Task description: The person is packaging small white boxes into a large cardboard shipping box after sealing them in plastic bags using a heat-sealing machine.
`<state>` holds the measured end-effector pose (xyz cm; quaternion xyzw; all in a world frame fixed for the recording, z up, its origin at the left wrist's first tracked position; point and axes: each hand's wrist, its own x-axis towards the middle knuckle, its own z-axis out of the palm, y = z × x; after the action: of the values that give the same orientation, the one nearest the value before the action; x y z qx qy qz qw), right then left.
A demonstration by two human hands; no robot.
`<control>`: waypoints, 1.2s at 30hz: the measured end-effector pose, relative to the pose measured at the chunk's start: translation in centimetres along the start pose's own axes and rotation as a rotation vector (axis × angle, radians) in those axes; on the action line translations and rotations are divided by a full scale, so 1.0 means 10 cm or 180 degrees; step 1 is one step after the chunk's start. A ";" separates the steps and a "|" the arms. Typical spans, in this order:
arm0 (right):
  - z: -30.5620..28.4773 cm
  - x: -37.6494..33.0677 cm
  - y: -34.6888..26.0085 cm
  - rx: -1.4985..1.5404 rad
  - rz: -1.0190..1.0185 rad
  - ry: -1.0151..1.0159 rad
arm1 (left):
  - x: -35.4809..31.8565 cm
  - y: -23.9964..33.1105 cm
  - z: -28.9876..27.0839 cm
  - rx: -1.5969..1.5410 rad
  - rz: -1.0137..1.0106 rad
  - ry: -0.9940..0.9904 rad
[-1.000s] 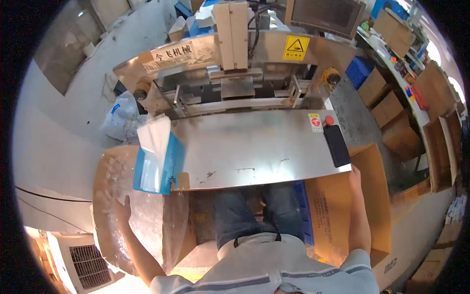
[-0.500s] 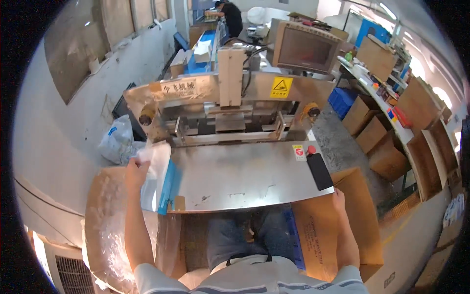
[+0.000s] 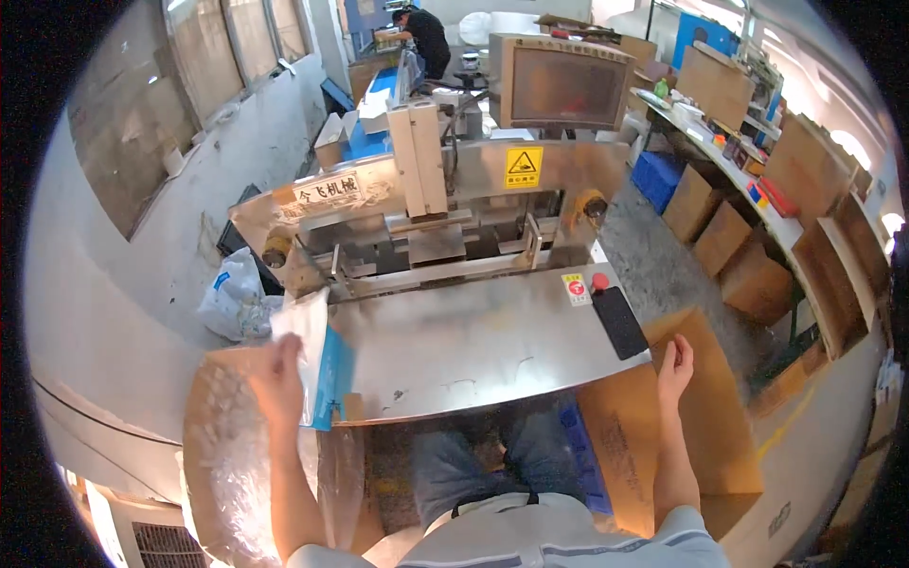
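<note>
A stack of thin white and clear plastic sheets or bags (image 3: 305, 327) with a blue side (image 3: 331, 374) lies at the left end of the steel worktable (image 3: 454, 341). My left hand (image 3: 276, 374) is just left of this stack, partly over its edge. Motion smears its fingers, so I cannot see whether it holds anything. At the table's right end, my right hand (image 3: 675, 364) is raised above a cardboard box, fingers loosely bent and slightly apart, with nothing visible in them. A black phone-like slab (image 3: 619, 323) lies on the table nearby, below a red button (image 3: 599, 281).
Behind the table stands a metal machine (image 3: 426, 180) with a screen (image 3: 566, 83). Open cardboard boxes stand at the left (image 3: 204, 417) with clear plastic inside, and at the right (image 3: 724, 426). A white plastic bag (image 3: 232, 293) sits by the wall. Far back, a person (image 3: 428, 43) bends over.
My left hand has come back toward me from the top of the plastic stack. My right hand has lifted off the table's right corner and moved outward. The view has shifted slightly.
</note>
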<state>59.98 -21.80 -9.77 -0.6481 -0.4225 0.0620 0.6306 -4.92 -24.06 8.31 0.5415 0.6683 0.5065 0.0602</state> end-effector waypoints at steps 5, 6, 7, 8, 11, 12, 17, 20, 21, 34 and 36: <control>0.46 -0.59 -1.70 0.0150 -0.0371 -0.1686 | -0.77 0.69 0.61 0.0006 0.0478 -0.1317; 0.51 -0.69 -1.82 -0.0080 -0.1012 -0.2101 | -0.92 0.79 0.77 -0.0227 0.0453 -0.1666; 0.58 -0.79 -2.14 0.0102 -0.1079 -0.2569 | -1.05 0.83 0.90 -0.0290 0.0573 -0.1895; 0.63 -0.88 -2.27 0.0274 -0.1465 -0.2690 | -1.18 0.90 1.02 -0.0377 0.0709 -0.2136; 0.74 -1.05 -2.26 0.0377 -0.1234 -0.3225 | -1.40 1.16 1.23 -0.0510 0.0762 -0.2408; 0.75 -1.04 -2.16 0.0241 -0.0955 -0.3708 | -1.42 1.21 1.25 -0.0549 0.0841 -0.2480; 0.60 -1.06 -2.07 -0.0263 -0.1292 -0.3545 | -1.68 0.99 1.27 -0.0944 0.0371 -0.2479; 0.62 -1.17 -2.03 0.0698 -0.1700 -0.2746 | -1.75 0.96 1.23 -0.1356 -0.0862 -0.2838; 0.61 -1.19 -2.02 0.0739 -0.1675 -0.2649 | -1.75 1.00 1.21 -0.1456 -0.1464 -0.3025; 0.72 -1.35 -1.77 0.0590 -0.1790 -0.3239 | -1.99 0.49 1.47 -0.0538 -0.0248 -0.2225; 0.71 -1.34 -1.77 0.0472 -0.1728 -0.3407 | -1.96 0.46 1.52 -0.0624 0.0498 -0.1838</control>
<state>38.84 -27.43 -1.83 -0.3502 -0.8260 0.2455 0.3672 15.64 -30.62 -4.79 0.7043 0.5279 0.3970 0.2602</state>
